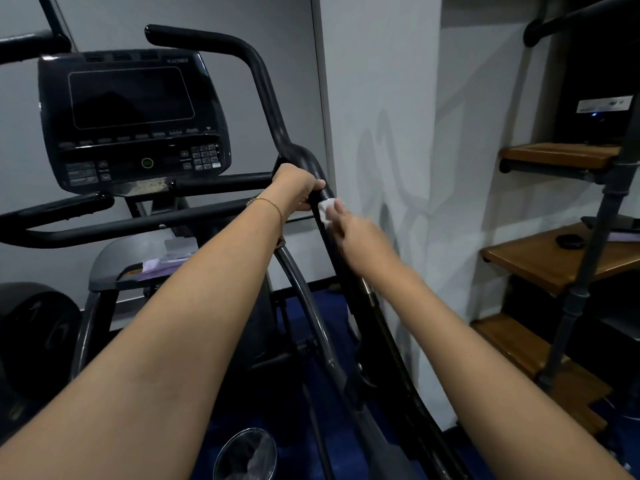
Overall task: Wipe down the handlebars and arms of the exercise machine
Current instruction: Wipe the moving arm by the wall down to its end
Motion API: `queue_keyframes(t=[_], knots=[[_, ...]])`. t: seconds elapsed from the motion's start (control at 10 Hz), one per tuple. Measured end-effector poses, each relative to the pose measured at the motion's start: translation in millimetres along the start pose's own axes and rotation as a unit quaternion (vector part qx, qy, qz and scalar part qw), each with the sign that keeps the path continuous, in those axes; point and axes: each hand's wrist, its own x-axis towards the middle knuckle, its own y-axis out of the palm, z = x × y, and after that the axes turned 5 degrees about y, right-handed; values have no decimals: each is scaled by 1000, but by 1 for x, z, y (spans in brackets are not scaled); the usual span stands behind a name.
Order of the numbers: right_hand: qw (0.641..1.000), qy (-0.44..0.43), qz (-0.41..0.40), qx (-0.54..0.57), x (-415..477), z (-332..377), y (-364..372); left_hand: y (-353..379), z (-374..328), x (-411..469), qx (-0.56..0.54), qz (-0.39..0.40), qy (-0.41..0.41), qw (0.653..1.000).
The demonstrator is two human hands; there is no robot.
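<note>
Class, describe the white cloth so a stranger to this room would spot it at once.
Find the black exercise machine. Follow its right arm down to where the left hand grips it; just below, the right hand holds the cloth to it. It is the only white thing on the dark frame.

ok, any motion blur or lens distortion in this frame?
Head view: right hand and white wipe are motion-blurred; left hand gripping the handlebar arm is sharp; wide-angle lens bows straight lines; dim light, soft shadows on the white wall.
</note>
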Motion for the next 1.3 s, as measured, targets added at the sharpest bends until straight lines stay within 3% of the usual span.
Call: queue_keyframes(t=[0.1,0.2,0.3,0.4,0.5,0.6,0.7,0.8,0.9,1.2,1.3], knots=[[955,79,48,282,-3,-10,-9,0,2,-1,-4,-4,1,1000],[921,101,62,371,-40,-29,-8,1,5,4,-7,-6,9,1000],[943,89,57,317,-54,-32,-3,1,5,6,-12,-8,7,1000],[984,55,52,161,-28,-13,-6,1,7,4,-31,-18,4,999],[999,-7,30,-9,-3,9,-10,1,5,0,-51,-21,-3,998],[993,-41,36,-100,-17,7,-4,1,6,1,-91,-21,-48,994],[985,-123,18,-123,-61,-12,6,5,16,-4,-108,-35,-34,993],[981,-129,19,-145,-82,-15,0,12,36,-15,-98,-33,-21,994],[986,-78,58,-139,-72,-3,-10,13,40,-30,-116,-12,-44,992],[974,-130,29,-183,-108,-25,-1,9,23,-39,-149,19,-65,987],[971,-101,59,-207,-88,-16,-7,9,18,-35,-150,10,-78,986]])
